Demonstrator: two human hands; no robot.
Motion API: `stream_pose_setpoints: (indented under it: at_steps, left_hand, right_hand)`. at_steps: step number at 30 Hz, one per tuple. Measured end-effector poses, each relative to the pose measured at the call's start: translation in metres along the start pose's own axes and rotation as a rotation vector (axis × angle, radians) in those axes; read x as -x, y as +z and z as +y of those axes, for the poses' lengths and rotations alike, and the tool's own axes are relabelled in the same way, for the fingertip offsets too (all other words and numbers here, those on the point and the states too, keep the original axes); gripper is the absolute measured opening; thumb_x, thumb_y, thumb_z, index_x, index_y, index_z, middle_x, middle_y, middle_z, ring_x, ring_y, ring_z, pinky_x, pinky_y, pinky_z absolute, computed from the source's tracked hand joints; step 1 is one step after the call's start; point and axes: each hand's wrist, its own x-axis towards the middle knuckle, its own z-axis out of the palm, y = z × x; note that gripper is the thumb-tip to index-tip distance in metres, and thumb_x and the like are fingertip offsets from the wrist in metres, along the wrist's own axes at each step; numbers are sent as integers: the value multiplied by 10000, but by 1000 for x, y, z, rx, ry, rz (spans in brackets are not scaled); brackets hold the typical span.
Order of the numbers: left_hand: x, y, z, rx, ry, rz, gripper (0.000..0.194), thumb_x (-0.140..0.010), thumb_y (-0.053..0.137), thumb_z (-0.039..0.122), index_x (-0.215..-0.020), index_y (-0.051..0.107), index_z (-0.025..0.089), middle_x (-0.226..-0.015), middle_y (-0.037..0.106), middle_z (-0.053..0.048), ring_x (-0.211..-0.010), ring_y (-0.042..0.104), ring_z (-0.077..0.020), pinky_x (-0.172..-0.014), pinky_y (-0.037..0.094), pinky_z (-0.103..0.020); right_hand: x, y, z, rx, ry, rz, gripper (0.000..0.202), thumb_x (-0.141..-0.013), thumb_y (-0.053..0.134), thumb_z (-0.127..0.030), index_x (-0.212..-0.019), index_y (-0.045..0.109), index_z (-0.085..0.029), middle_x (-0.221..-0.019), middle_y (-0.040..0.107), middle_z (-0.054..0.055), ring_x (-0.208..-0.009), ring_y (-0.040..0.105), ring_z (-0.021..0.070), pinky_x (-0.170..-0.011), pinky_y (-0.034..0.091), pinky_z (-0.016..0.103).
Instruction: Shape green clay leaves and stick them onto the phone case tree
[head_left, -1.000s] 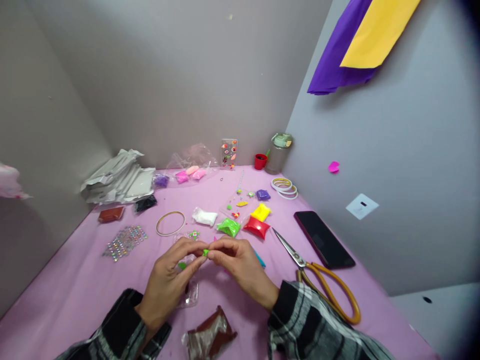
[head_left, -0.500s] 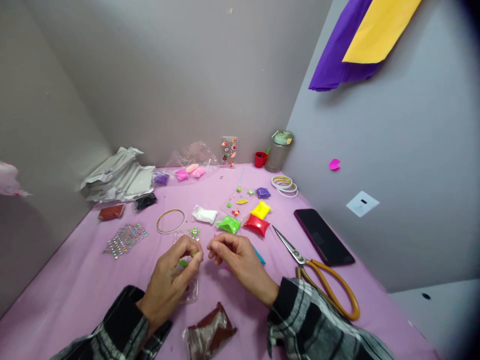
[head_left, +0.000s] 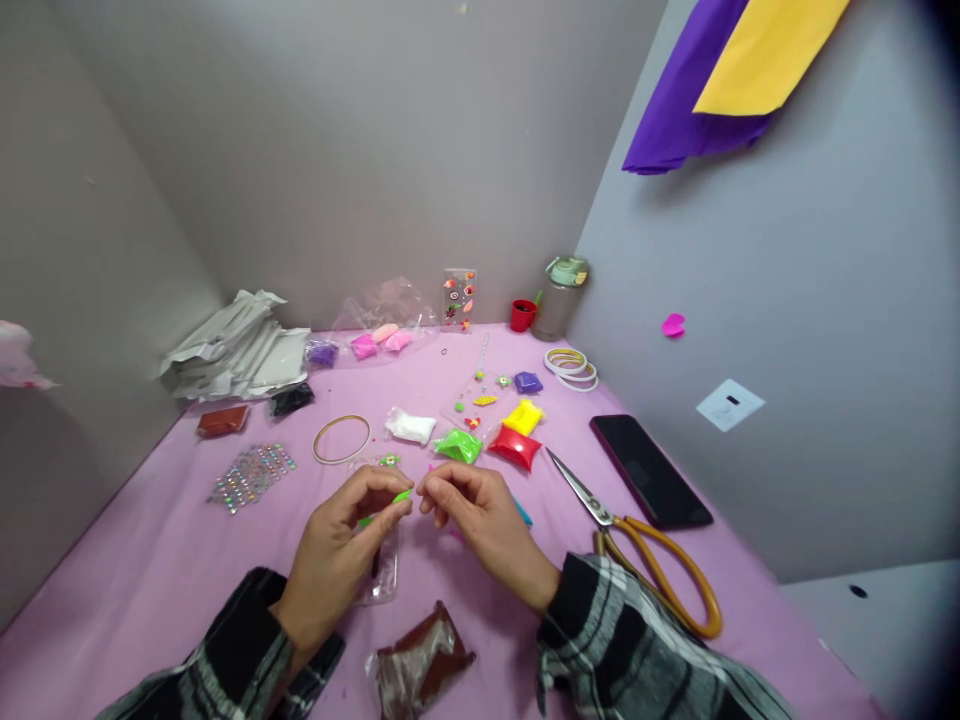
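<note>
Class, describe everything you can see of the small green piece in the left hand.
The small green piece is bright lime green and looks like soft clay. It is pinched between the thumb and index finger of the left hand, above the pink cloth. Those fingers hide much of it, so its full shape cannot be told. The right hand is close by, apparently not touching it.

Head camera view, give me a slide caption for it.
Green piece pinched in the left hand's grip, right hand close by, above a pink tabletop with scissors and phone.
</note>
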Motion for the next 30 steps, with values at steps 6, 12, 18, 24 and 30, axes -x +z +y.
stream_pose_setpoints:
  at_steps: [6,12,18,24,30]
  left_hand:
    - [1,-1,-2,74,7,40,129,-838,724,208,-780,609,205,-930,669,-18,-933,644,-165,-841,520,-250]
    - [-3,-14,4,112,-53,181,200,-959,609,322,-792,574,217,-775,607,34,-754,598,-132,-769,477,-246]
    - [-2,-15,6,168,-77,175,475,-1023,462,426,-605,483,202,-614,495,32,-643,519,-138,-698,463,-262]
    - [-3,-15,1,108,-146,179,205,-930,639,414,-1001,662,222,-902,691,7,-839,668,-161,-839,517,-281]
    - [-2,-12,3,41,-163,120,284,-943,597,439,-1088,731,236,-938,717,-17,-894,688,-170,-873,537,-275]
  right_hand:
    - [-1,-1,3,13,-4,12,276,-920,616,-404,-767,645,-177,-734,637,0,-612,530,104,-601,422,240]
    - [-2,-1,4,-5,8,-2,218,-921,609,-348,-798,654,-174,-729,627,-8,-608,535,96,-601,436,237]
    - [-2,-1,3,-2,23,-4,209,-919,604,-339,-802,655,-174,-732,626,-8,-606,535,95,-598,438,237]
    - [-1,0,1,32,20,-7,205,-932,586,-305,-803,660,-163,-735,634,-2,-615,538,95,-603,419,238]
    - [-1,-1,2,20,0,-16,195,-935,585,-279,-793,649,-162,-735,628,-6,-613,537,92,-604,415,233]
